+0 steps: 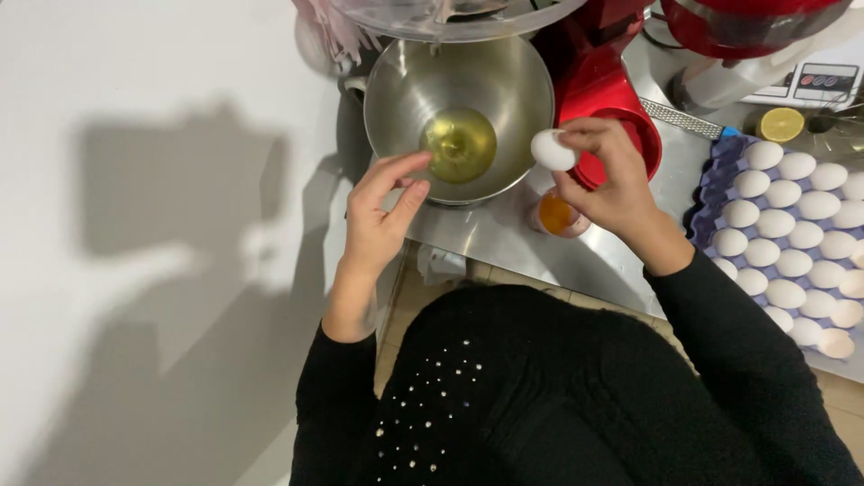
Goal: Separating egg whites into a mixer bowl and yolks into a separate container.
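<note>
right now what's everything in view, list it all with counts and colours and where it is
mixing bowl: one, steel, top centre, clear egg white pooled at its bottom
stand mixer: one, red, right of the bowl
egg: one, white, held by the bowl's right rim
small container: one, clear, orange yolk inside, below the held egg
egg tray: one, blue-purple, right edge
eggs in tray: about twenty in view, white, more cut off by the frame
lemon half: one, yellow, top right
kitchen scale: one, white, top right corner
counter: steel, under everything
left hand: empty, fingers curled at the bowl's left rim
right hand: holding the egg
</note>
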